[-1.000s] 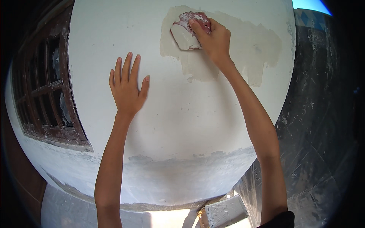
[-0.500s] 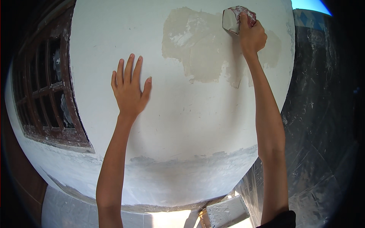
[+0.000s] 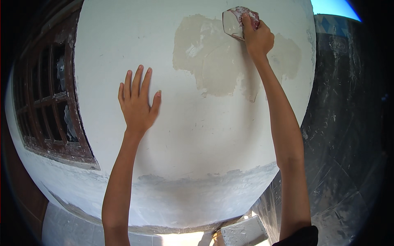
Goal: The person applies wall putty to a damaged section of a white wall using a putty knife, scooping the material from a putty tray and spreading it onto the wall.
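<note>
My right hand point(image 3: 261, 42) grips a putty scraper point(image 3: 233, 24) with a broad pale blade and a dark red, putty-smeared back. The thumb lies over its back, and the blade rests against the upper part of the white wall point(image 3: 184, 135). Around and below it spreads a beige patch of damp-looking putty point(image 3: 217, 67), with a few whiter streaks in its upper part. Lower and to the left, my left hand point(image 3: 137, 108) lies flat on the bare white wall with fingers spread, holding nothing.
A brown wooden window frame point(image 3: 84, 135) with several panes is at the left. Below the wall stands a putty-coated rectangular container point(image 3: 245, 231). Dark plastic sheeting point(image 3: 340, 135) hangs on the right. Grey floor tiles point(image 3: 69, 227) show at the lower left.
My right hand has moved the scraper left across the putty patch, smoothing over some of the white streaks. My left hand stays flat on the wall; the whole view has shifted slightly.
</note>
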`<action>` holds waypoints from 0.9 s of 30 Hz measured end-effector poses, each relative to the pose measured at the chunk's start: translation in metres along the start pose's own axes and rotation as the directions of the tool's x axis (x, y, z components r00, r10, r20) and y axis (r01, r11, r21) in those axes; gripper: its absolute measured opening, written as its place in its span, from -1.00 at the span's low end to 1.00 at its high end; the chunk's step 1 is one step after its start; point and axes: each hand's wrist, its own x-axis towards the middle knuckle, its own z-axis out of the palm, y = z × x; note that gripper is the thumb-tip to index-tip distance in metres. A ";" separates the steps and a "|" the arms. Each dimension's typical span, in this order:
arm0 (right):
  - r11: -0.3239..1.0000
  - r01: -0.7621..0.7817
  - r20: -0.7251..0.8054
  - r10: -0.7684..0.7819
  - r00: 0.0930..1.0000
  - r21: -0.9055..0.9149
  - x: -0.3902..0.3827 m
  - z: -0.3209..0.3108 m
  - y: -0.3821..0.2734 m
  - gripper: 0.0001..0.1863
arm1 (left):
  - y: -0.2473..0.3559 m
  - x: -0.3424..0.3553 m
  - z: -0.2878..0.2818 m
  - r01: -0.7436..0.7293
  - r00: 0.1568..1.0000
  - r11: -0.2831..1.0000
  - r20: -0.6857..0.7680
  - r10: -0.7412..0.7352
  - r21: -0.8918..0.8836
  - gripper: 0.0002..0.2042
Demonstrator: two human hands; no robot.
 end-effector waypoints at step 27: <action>0.987 -0.158 -0.162 0.150 0.975 -0.033 0.005 -0.054 0.061 -0.42 | 0.003 0.000 0.003 -0.001 1.000 1.000 -0.010 0.001 0.021 -0.43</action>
